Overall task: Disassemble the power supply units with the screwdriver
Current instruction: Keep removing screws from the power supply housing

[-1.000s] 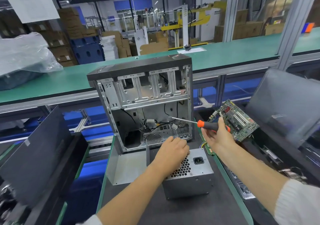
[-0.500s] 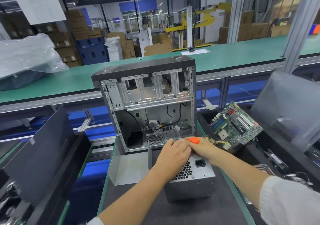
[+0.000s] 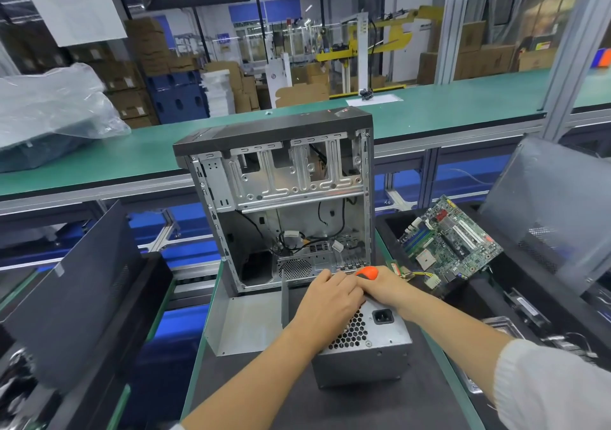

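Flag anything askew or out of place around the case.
The motherboard leans tilted on the edge of the right bin, cable plug dangling. A loose metal plate lies beside the power supply. Nothing looks broken.
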Demonstrator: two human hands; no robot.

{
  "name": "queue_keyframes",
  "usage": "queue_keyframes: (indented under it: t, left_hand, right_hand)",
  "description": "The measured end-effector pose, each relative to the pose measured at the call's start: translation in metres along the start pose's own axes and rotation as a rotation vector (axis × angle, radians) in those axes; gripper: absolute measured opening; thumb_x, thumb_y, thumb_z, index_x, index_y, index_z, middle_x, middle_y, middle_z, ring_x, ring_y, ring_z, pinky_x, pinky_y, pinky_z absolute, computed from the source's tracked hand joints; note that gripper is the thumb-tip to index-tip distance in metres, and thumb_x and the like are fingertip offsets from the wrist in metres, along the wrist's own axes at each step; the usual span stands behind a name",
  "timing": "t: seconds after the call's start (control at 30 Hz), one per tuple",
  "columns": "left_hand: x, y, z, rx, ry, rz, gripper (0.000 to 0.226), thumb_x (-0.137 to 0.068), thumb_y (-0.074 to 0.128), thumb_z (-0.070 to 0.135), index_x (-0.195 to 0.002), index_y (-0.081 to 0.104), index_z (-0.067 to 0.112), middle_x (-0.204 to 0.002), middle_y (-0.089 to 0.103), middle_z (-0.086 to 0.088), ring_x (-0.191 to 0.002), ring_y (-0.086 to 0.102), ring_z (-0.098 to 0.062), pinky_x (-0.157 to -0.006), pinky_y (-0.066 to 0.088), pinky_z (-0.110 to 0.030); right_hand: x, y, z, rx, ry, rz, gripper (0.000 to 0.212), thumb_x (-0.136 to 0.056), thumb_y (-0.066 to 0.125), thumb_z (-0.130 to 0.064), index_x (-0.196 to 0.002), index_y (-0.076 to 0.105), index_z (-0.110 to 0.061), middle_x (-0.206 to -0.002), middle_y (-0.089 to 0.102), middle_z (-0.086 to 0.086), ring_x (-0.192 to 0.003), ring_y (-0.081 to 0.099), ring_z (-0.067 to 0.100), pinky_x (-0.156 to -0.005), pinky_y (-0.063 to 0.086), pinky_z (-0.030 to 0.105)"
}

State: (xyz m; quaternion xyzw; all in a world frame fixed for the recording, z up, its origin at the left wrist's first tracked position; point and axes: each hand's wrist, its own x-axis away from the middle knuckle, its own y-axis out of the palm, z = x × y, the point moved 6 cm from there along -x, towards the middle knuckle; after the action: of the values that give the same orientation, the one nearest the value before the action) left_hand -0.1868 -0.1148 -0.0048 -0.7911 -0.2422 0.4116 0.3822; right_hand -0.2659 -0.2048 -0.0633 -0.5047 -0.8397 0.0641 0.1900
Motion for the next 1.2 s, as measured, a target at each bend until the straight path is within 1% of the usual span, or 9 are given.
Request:
queue_keyframes:
  t: [0.13, 0.27, 0.47, 0.6, 0.73, 0.9, 0.97, 1.07, 1.2]
  left_hand:
    - [0.000, 0.002, 0.000, 0.046, 0.026, -0.018, 0.014, -0.080, 0.077, 0.027, -0.074, 0.065, 0.022, -0.076, 0.059, 0.006, -0.068, 0.056, -0.014, -0.061, 0.043, -0.026]
    - [-0.004, 0.002, 0.000, -0.007, 0.143, -0.082, 0.018, -0.078, 0.077, 0.025, -0.072, 0.060, 0.022, -0.073, 0.056, 0.006, -0.067, 0.053, -0.013, -0.063, 0.039, -0.025]
    - [-0.012, -0.004, -0.001, -0.097, 0.372, -0.086, 0.010, -0.090, 0.053, 0.013, -0.081, 0.057, 0.017, -0.077, 0.053, 0.003, -0.068, 0.047, -0.016, -0.062, 0.038, -0.027]
    - [-0.012, -0.003, 0.003, -0.111, 0.420, -0.163, 0.010, -0.092, 0.044, 0.014, -0.088, 0.052, 0.017, -0.080, 0.053, 0.002, -0.066, 0.047, -0.016, -0.065, 0.038, -0.028]
    - [-0.017, 0.001, 0.010, -0.092, 0.298, -0.329, 0.013, -0.094, 0.040, 0.018, -0.094, 0.053, 0.017, -0.088, 0.061, 0.002, -0.071, 0.057, -0.016, -0.067, 0.035, -0.030]
    - [-0.023, 0.011, 0.008, 0.017, -0.109, -0.480, 0.020, -0.097, 0.036, 0.007, -0.114, 0.046, 0.005, -0.111, 0.059, -0.013, -0.095, 0.060, -0.027, -0.070, 0.032, -0.034]
    - [-0.024, 0.014, 0.007, 0.025, -0.233, -0.545, 0.023, -0.097, 0.036, 0.006, -0.118, 0.046, 0.003, -0.117, 0.059, -0.015, -0.100, 0.062, -0.028, -0.071, 0.033, -0.034]
    - [-0.026, 0.016, 0.010, -0.005, -0.250, -0.609, 0.029, -0.098, 0.036, 0.001, -0.123, 0.048, -0.002, -0.123, 0.057, -0.017, -0.104, 0.062, -0.028, -0.070, 0.035, -0.034]
    - [-0.026, 0.016, 0.009, 0.021, -0.266, -0.661, 0.027, -0.097, 0.041, 0.000, -0.117, 0.058, 0.004, -0.119, 0.061, -0.011, -0.109, 0.060, -0.027, -0.070, 0.033, -0.033]
  right_hand:
    - [-0.003, -0.001, 0.004, -0.067, 0.001, 0.013, 0.032, -0.081, 0.069, -0.029, -0.058, 0.047, -0.021, -0.056, 0.045, -0.001, -0.052, 0.039, 0.011, -0.049, 0.034, 0.021]
    - [-0.006, -0.001, 0.006, -0.108, 0.007, 0.020, 0.040, -0.079, 0.066, -0.021, -0.054, 0.036, -0.025, -0.055, 0.034, -0.003, -0.052, 0.030, 0.011, -0.048, 0.028, 0.022]
    - [-0.010, 0.000, 0.012, -0.145, 0.064, 0.039, 0.030, -0.079, 0.048, -0.001, -0.057, 0.043, -0.021, -0.060, 0.040, 0.003, -0.059, 0.035, 0.015, -0.055, 0.033, 0.028]
    - [-0.014, -0.001, 0.015, -0.204, 0.099, 0.063, 0.033, -0.085, 0.044, 0.005, -0.061, 0.047, -0.016, -0.061, 0.041, 0.005, -0.062, 0.038, 0.016, -0.061, 0.036, 0.031]
    - [-0.012, -0.004, 0.018, -0.180, 0.122, 0.097, 0.031, -0.086, 0.047, 0.000, -0.061, 0.045, -0.018, -0.060, 0.041, 0.004, -0.061, 0.037, 0.016, -0.057, 0.036, 0.030]
    - [-0.007, -0.006, 0.015, -0.134, 0.110, 0.136, 0.044, -0.086, 0.051, -0.003, -0.050, 0.037, -0.024, -0.044, 0.037, -0.007, -0.050, 0.030, 0.013, -0.045, 0.030, 0.022]
    - [-0.007, -0.005, 0.015, -0.134, 0.095, 0.136, 0.046, -0.089, 0.060, -0.015, -0.050, 0.037, -0.024, -0.044, 0.036, -0.007, -0.047, 0.030, 0.012, -0.045, 0.030, 0.021]
    - [-0.006, -0.005, 0.014, -0.152, 0.090, 0.149, 0.052, -0.082, 0.072, -0.034, -0.045, 0.037, -0.025, -0.043, 0.036, -0.007, -0.040, 0.033, 0.010, -0.041, 0.030, 0.017]
    - [-0.003, -0.004, 0.012, -0.149, 0.068, 0.138, 0.060, -0.079, 0.075, -0.036, -0.038, 0.033, -0.024, -0.039, 0.031, -0.010, -0.034, 0.027, 0.007, -0.036, 0.023, 0.013]
